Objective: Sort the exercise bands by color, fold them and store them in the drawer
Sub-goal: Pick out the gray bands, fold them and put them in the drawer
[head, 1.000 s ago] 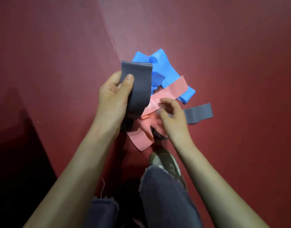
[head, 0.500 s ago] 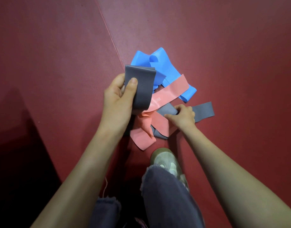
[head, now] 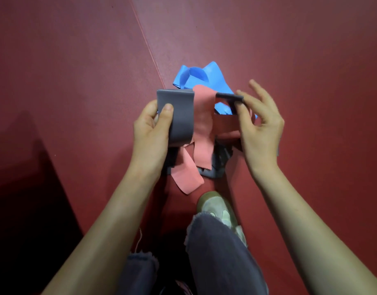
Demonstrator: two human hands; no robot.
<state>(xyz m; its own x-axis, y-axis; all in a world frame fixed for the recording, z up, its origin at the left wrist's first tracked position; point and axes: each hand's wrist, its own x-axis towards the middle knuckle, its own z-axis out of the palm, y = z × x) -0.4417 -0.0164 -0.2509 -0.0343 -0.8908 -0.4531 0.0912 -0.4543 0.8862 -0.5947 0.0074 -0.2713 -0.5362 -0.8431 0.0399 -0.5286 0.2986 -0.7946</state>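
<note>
Left hand [head: 150, 126] round folded grey band [head: 180, 118], right hand [head: 261, 124] pinching grey strip [head: 228, 96].

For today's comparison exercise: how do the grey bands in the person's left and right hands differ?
The left hand grips a folded grey band, its broad face showing; the right hand pinches a second grey band, seen edge-on. The folded grey band is gathered in the hand; the second grey band seems to trail down among pink bands. Both are grey and held above the floor.

You're working in dim, even light; a deep shadow swallows the dark red floor mat [head: 77, 81] lower left, and your right hand [head: 262, 124] blurs slightly.
</note>
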